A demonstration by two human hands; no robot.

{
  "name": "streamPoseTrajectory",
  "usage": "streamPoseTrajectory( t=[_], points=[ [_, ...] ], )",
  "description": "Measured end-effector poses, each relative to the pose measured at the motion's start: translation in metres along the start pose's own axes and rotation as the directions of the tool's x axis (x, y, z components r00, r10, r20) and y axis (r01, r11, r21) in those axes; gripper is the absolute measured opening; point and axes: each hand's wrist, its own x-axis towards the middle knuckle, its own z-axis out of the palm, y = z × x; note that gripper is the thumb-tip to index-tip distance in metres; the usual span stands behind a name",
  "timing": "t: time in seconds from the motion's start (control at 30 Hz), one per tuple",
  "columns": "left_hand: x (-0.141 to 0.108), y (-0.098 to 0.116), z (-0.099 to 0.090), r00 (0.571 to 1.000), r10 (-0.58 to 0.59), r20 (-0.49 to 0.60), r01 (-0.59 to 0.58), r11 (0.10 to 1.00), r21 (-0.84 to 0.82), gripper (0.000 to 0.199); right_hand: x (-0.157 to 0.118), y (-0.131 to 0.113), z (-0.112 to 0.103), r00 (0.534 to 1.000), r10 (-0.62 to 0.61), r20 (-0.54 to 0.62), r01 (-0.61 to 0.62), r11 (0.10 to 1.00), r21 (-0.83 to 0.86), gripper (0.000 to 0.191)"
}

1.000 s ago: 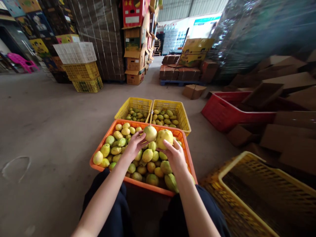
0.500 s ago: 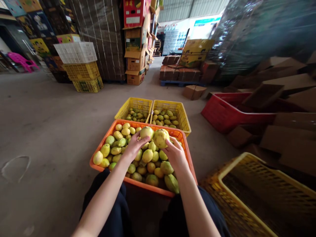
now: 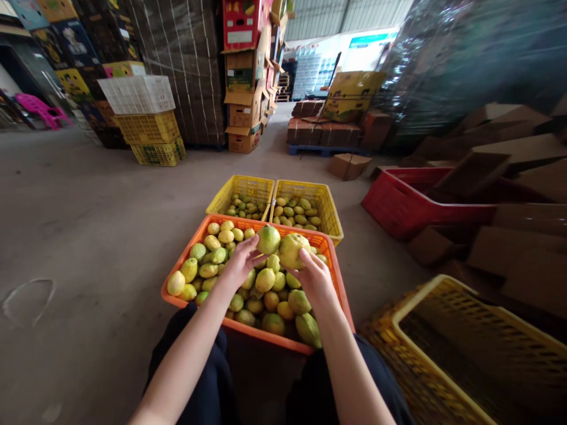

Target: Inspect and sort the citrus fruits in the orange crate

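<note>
My left hand [image 3: 240, 261] is closed around a roundish green papaya [image 3: 269, 240], thumb on its near-left side. In my right hand [image 3: 312, 273] is a larger, lumpy yellow papaya [image 3: 293, 250], gripped from the right with the thumb across its near face. The two fruits are held up side by side, with a narrow gap between them. Beneath them stands an orange crate [image 3: 188, 243] filled with yellow and green papayas [image 3: 264, 280], some of them hidden by my hands and forearms. The crate sits right in front of my knees.
Beyond the orange crate are two yellow crates [image 3: 335, 213] [image 3: 215, 198] with more papayas inside. A large yellow crate [image 3: 416, 298] stands close at my right. Farther right lie a red crate [image 3: 390, 198] and loose cardboard [image 3: 514, 236]. Stacked boxes [image 3: 243, 112] stand behind.
The papaya in my left hand has been turned, now showing a greener side, and sits slightly higher. My right hand has rotated its papaya and shifted slightly right.
</note>
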Motion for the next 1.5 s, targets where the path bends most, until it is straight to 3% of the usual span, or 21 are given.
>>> streamPoseTrajectory(
  t=[0.23, 0.47, 0.57, 0.73, 0.93, 1.03, 1.2, 1.37, 1.5],
  points=[
    [0.005, -0.008, -0.002, 0.997, 0.036, -0.073, -0.036, 0.999, -0.001, 0.025, 0.007, 0.012, -0.001, 0.997, 0.025, -0.076, -0.019, 0.997, 0.080, 0.043],
    [-0.005, -0.008, 0.007, 0.999, -0.016, 0.052, 0.006, 0.984, 0.178, 0.032, 0.000, 0.013, 0.005, 0.999, 0.034, -0.041, -0.036, 0.998, -0.042, 0.044],
    [-0.006, -0.009, 0.008, 0.999, -0.020, 0.029, 0.017, 0.994, 0.107, 0.038, -0.001, 0.015, 0.005, 0.996, 0.068, -0.061, -0.071, 0.997, -0.041, 0.043],
    [0.002, -0.005, 0.001, 0.993, -0.115, -0.031, 0.113, 0.992, -0.057, 0.047, 0.006, 0.015, 0.004, 0.987, 0.109, -0.119, -0.096, 0.989, 0.112, 0.046],
    [0.009, -0.008, -0.005, 0.978, -0.206, -0.036, 0.202, 0.976, -0.085, 0.053, 0.010, 0.015, 0.002, 0.965, 0.225, -0.133, -0.202, 0.965, 0.169, 0.052],
    [0.009, -0.012, -0.004, 0.976, -0.215, -0.032, 0.211, 0.973, -0.098, 0.051, 0.008, 0.013, 0.004, 0.950, 0.262, -0.170, -0.225, 0.952, 0.210, 0.046],
    [0.003, -0.006, 0.002, 0.977, -0.201, -0.069, 0.192, 0.975, -0.114, 0.030, 0.001, 0.003, 0.012, 0.961, 0.251, -0.117, -0.208, 0.934, 0.291, 0.026],
    [-0.002, 0.000, 0.010, 0.957, -0.274, -0.097, 0.257, 0.954, -0.155, 0.051, -0.002, -0.004, 0.015, 0.938, 0.323, -0.129, -0.251, 0.886, 0.389, 0.019],
    [-0.002, 0.001, 0.013, 0.944, -0.307, -0.124, 0.277, 0.937, -0.215, 0.044, 0.001, -0.002, 0.015, 0.918, 0.358, -0.170, -0.271, 0.879, 0.392, 0.023]
  ],
)
